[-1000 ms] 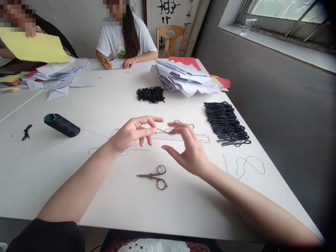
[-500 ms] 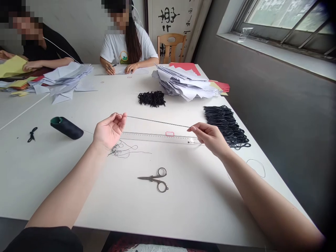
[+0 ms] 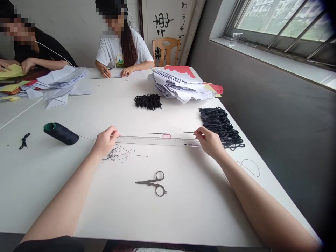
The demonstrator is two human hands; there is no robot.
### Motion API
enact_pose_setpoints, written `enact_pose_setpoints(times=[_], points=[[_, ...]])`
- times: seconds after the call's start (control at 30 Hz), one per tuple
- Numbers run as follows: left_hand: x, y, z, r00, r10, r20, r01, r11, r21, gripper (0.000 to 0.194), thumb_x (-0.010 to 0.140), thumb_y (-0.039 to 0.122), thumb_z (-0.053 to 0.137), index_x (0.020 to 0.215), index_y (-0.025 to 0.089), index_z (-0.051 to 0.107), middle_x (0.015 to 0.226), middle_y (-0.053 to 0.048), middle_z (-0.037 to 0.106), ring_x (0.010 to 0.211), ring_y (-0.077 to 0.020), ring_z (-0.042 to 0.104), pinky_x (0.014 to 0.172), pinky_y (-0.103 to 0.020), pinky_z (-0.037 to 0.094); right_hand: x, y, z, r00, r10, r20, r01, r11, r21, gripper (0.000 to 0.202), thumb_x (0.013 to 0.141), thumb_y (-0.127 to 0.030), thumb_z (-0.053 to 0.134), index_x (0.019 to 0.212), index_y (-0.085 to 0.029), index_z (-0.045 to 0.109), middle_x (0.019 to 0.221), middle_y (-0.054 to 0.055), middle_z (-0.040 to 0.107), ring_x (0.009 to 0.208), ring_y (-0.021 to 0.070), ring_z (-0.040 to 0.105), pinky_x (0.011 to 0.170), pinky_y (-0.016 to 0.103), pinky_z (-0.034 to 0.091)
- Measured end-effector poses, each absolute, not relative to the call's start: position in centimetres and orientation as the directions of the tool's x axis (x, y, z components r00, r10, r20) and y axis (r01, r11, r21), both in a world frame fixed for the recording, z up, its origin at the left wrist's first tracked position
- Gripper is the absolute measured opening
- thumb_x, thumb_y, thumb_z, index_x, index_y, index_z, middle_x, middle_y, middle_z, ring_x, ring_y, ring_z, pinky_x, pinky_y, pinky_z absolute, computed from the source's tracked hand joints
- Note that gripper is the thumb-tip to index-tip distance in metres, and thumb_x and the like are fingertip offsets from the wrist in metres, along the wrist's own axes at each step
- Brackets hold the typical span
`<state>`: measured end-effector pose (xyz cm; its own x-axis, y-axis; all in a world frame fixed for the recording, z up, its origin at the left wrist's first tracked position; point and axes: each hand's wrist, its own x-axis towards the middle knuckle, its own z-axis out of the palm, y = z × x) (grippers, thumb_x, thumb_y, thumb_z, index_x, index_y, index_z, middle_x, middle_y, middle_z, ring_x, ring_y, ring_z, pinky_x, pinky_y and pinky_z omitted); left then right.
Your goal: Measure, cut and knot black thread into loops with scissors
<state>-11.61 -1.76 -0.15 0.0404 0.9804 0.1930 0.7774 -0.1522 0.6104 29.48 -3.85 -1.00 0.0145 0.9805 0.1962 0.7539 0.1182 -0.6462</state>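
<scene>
Calligraphy point(image 3: 162, 21) on wall panel point(image 3: 175, 31), unreadable ruler print point(image 3: 193, 144)

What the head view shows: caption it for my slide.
Dark thread held taut alongside a ruler, with scissors lying nearby.

At far edge of table point(image 3: 170, 220), facing me: co-worker in white T-shirt point(image 3: 140, 49) with pen point(image 3: 110, 69). Along same edge, to my left: co-worker in black point(image 3: 49, 47), yellow paper point(image 3: 13, 72), heap of white papers point(image 3: 61, 78). Near far right corner I see paper stack point(image 3: 181, 85), red sheets point(image 3: 182, 70) behind. Beyond far edge: wooden chair point(image 3: 166, 45), scroll point(image 3: 162, 21). Past right edge: grey wall point(image 3: 267, 91), window point(image 3: 273, 21), clear cup point(image 3: 235, 39) on sill point(image 3: 265, 58).
</scene>
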Motion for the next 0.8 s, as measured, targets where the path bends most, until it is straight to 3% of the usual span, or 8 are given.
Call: enact_pose_setpoints(times=[0.13, 0.27, 0.37, 0.47, 0.57, 0.8], points=[[-11.4, -2.0, -0.1, 0.021, 0.981, 0.191, 0.8, -0.131, 0.585, 0.012, 0.086, 0.031, 0.044, 0.079, 0.023, 0.047, 0.082, -0.001, 0.067, 0.09, -0.0191, 0.069, 0.076, -0.025, 0.048, 29.7, -3.4, -1.9, 0.031, 0.949, 0.314, 0.794, 0.167, -0.585, 0.021, 0.086, -0.035, 0.05, 0.077, -0.021, 0.062, 0.078, 0.006, 0.061, 0.059, 0.0158, 0.049, 0.062, 0.03, 0.042], [-11.3, -2.1, 0.1, 0.019, 0.981, 0.195, 0.821, -0.127, 0.557, 0.011, 0.085, 0.031, 0.045, 0.079, 0.023, 0.048, 0.083, -0.001, 0.068, 0.089, -0.0188, 0.068, 0.073, -0.025, 0.047, 31.3, -2.9, -1.8, 0.021, 0.946, 0.322, 0.819, 0.169, -0.548, 0.023, 0.087, -0.036, 0.05, 0.081, -0.021, 0.066, 0.086, 0.008, 0.062, 0.065, 0.0179, 0.054, 0.066, 0.033, 0.045], [-11.3, -2.1, 0.2, 0.01, 0.983, 0.185, 0.832, -0.111, 0.544, 0.011, 0.084, 0.031, 0.046, 0.078, 0.023, 0.05, 0.084, -0.002, 0.07, 0.085, -0.0188, 0.067, 0.072, -0.026, 0.047, 33.1, -2.8, -1.6, -0.185, 0.94, 0.288, 0.86, 0.296, -0.415, 0.028, 0.09, -0.035, 0.045, 0.093, -0.021, 0.069, 0.109, 0.012, 0.06, 0.093, 0.0254, 0.058, 0.08, 0.039, 0.046], [-11.4, -2.0, 0.2, 0.0, 0.983, 0.182, 0.825, -0.103, 0.556, 0.011, 0.084, 0.031, 0.046, 0.079, 0.022, 0.051, 0.084, -0.002, 0.07, 0.084, -0.0188, 0.067, 0.072, -0.026, 0.047, 34.5, -2.9, -1.5, -0.315, 0.922, 0.225, 0.893, 0.368, -0.259, 0.028, 0.089, -0.031, 0.044, 0.103, -0.021, 0.067, 0.122, 0.014, 0.055, 0.116, 0.0319, 0.048, 0.094, 0.048, 0.04], [-11.4, -1.9, 0.2, -0.01, 0.985, 0.171, 0.822, -0.089, 0.563, 0.011, 0.084, 0.031, 0.047, 0.079, 0.023, 0.052, 0.083, -0.001, 0.07, 0.085, -0.0187, 0.067, 0.072, -0.026, 0.047, 34.9, -3.0, -1.2, -0.338, 0.926, 0.167, 0.896, 0.371, -0.245, 0.026, 0.088, -0.031, 0.046, 0.105, -0.02, 0.062, 0.117, 0.014, 0.055, 0.112, 0.0304, 0.049, 0.094, 0.048, 0.039], [-11.0, -2.1, 0.7, -0.038, 0.99, 0.138, 0.822, -0.048, 0.568, 0.008, 0.083, 0.029, 0.049, 0.078, 0.023, 0.051, 0.084, 0.0, 0.07, 0.087, -0.0192, 0.067, 0.074, -0.027, 0.045, 34.1, -3.2, -0.4, -0.372, 0.927, 0.045, 0.887, 0.369, -0.277, 0.036, 0.081, -0.055, 0.06, 0.094, -0.022, 0.058, 0.106, 0.013, 0.055, 0.104, 0.0309, 0.049, 0.089, 0.047, 0.041]])
